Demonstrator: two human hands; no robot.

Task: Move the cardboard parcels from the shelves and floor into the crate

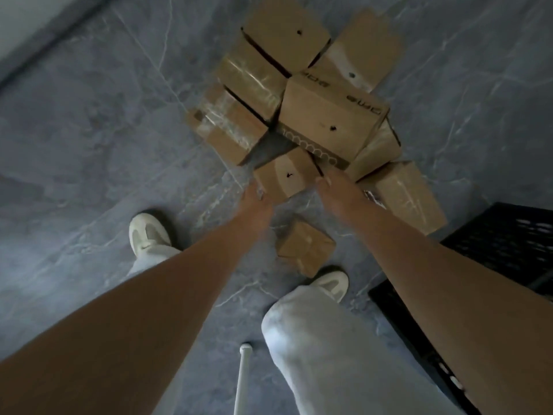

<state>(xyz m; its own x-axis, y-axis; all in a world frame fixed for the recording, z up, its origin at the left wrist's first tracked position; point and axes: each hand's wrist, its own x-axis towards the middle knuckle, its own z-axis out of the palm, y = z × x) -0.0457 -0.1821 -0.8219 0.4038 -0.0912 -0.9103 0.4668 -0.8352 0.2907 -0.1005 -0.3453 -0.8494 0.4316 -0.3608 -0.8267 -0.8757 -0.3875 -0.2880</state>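
Head view, step in hand: pickup from the floor (89,145); both hands close in on the small parcel (284,176) at the near edge of the heap. It looks as yet unlifted.
Next move calls for: squeezing that parcel between the palms, raising it clear of the printed parcel (329,115) leaning just beyond it, then swinging right to the crate (505,244).
Crate: black, perforated, at the near right, well apart from the hands; its inside is not visible.
Parcel heap (251,82): about eight cardboard boxes, some taped, spread from the middle to the far side of the floor.
Loose parcel (305,247): alone on the floor, near, between the feet.
Left hand (254,202): arm stretched forward and down; fingers look straight, laid against the small parcel's left corner, curled round nothing.
Right hand (335,193): arm likewise extended; fingers straight, tips touching the small parcel's right edge, not yet gripping.
Risk, as judged: the printed parcel may slide once its neighbour goes.
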